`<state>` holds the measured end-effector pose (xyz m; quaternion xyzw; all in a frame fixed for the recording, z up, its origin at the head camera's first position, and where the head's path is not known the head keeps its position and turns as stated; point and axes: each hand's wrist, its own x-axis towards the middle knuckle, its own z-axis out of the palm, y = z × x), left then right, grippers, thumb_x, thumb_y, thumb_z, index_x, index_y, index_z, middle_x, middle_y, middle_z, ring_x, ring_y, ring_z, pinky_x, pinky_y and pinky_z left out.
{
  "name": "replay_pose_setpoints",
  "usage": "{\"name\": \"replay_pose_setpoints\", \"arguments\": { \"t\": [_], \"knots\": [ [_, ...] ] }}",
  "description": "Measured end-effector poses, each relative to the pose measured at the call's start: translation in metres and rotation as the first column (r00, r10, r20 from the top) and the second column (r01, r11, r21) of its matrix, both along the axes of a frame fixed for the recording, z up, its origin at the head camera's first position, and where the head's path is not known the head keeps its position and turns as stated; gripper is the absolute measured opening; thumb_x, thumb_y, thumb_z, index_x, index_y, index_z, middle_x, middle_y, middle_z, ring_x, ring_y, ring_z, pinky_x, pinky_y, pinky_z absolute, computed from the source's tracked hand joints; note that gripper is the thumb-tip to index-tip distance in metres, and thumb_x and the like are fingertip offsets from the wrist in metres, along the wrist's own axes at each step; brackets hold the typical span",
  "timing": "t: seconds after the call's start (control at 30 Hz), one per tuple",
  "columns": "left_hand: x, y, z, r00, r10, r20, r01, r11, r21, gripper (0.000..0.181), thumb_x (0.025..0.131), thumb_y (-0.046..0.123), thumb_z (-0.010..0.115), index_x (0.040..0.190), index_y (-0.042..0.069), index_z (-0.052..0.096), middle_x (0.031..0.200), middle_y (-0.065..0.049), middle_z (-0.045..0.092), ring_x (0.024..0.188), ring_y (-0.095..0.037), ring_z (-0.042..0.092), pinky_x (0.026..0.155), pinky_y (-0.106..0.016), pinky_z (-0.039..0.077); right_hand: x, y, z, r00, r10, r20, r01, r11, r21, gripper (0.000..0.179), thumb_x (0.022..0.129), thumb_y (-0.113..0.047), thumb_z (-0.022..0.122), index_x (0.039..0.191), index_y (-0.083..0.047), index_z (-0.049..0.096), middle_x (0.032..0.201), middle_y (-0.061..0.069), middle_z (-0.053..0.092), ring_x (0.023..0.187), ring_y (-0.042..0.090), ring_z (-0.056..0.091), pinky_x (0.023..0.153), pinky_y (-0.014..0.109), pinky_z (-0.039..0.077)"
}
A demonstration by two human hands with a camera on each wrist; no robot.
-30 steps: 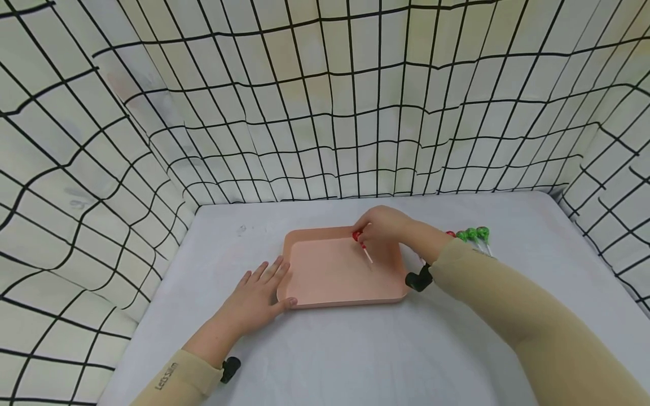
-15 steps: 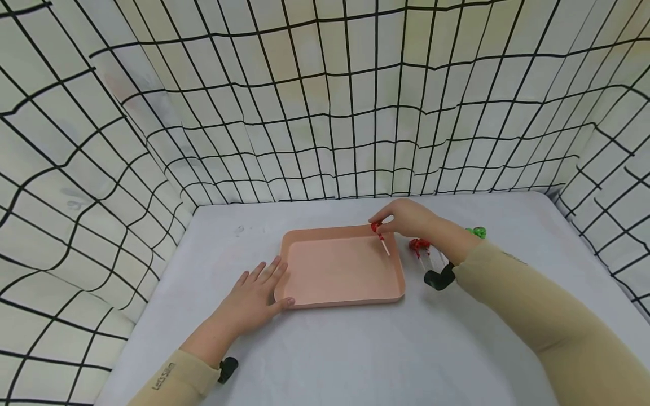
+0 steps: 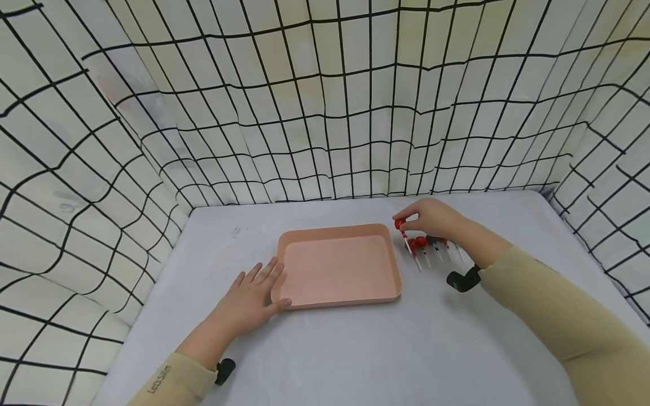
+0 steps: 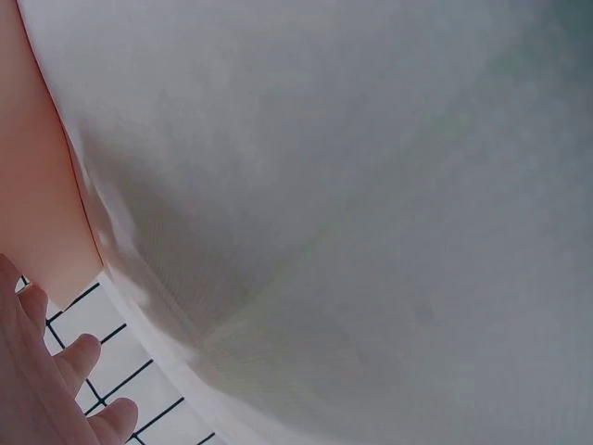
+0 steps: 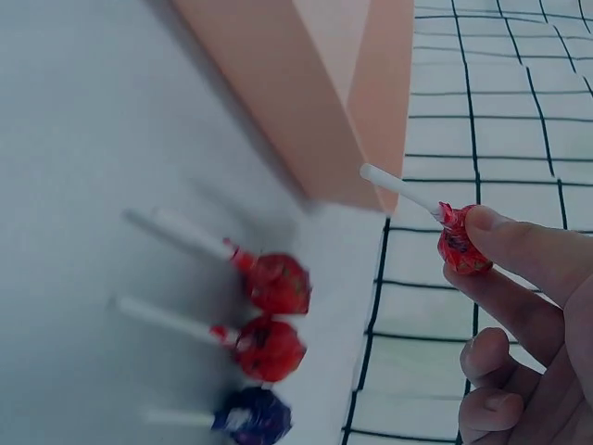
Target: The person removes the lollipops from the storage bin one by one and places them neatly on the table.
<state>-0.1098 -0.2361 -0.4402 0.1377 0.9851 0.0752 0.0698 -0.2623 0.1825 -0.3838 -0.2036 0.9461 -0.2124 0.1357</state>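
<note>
A red-wrapped lollipop point(image 5: 466, 243) with a white stick is pinched by its head between the thumb and index finger of my right hand point(image 3: 431, 219). That hand is just right of the far right corner of a shallow pink tray point(image 3: 337, 268), over a row of other lollipops. In the right wrist view two red lollipops point(image 5: 276, 283) and a dark blue lollipop point(image 5: 252, 415) lie side by side on the table. My left hand point(image 3: 254, 299) rests with spread, straight fingers at the left rim of the tray. The tray's inside is bare in the head view.
A white cloth covers the table point(image 3: 345, 355). Black grid netting point(image 3: 365, 113) over white sheeting stands along the back and both sides. More lollipops in the row are partly hidden behind my right wrist.
My right hand has moved right with the red lollipop, from over the tray to beyond its right edge, above the row. The left hand stays at the left rim.
</note>
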Motion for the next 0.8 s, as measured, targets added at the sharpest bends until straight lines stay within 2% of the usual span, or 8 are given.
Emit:
{"name": "replay_pose_setpoints", "arguments": {
  "t": [0.2, 0.63, 0.8],
  "knots": [
    [0.002, 0.001, 0.004, 1.0, -0.001, -0.001, 0.001, 1.0, -0.014, 0.09, 0.091, 0.072, 0.047, 0.159, 0.018, 0.024, 0.165, -0.004, 0.018, 0.148, -0.04, 0.02, 0.117, -0.064, 0.014, 0.0, 0.027, -0.005, 0.999, -0.048, 0.018, 0.047, 0.999, 0.017, 0.037, 0.094, -0.029, 0.069, 0.13, -0.019, 0.068, 0.135, 0.014, 0.061, 0.13, 0.036, 0.049, 0.107, 0.06, 0.038],
    [0.0, -0.001, -0.001, 1.0, -0.007, 0.005, 0.007, 1.0, -0.012, 0.09, 0.091, 0.072, 0.047, 0.159, 0.018, 0.024, 0.165, -0.004, 0.016, 0.148, -0.04, 0.019, 0.116, -0.064, 0.014, 0.003, 0.105, -0.018, 0.99, -0.13, 0.048, 0.128, 0.991, 0.031, 0.041, 0.096, -0.028, 0.067, 0.132, -0.009, 0.066, 0.136, 0.026, 0.056, 0.128, 0.048, 0.044, 0.103, 0.068, 0.036],
    [0.0, -0.001, -0.002, 1.0, -0.015, -0.012, 0.015, 1.0, -0.008, 0.09, 0.092, 0.072, 0.046, 0.159, 0.017, 0.024, 0.165, -0.004, 0.017, 0.148, -0.039, 0.02, 0.116, -0.064, 0.015, 0.004, 0.135, -0.021, 0.983, -0.179, 0.051, 0.176, 0.983, 0.052, 0.042, 0.096, -0.029, 0.066, 0.132, -0.007, 0.064, 0.136, 0.029, 0.054, 0.128, 0.051, 0.041, 0.101, 0.069, 0.036]
  ]
}}
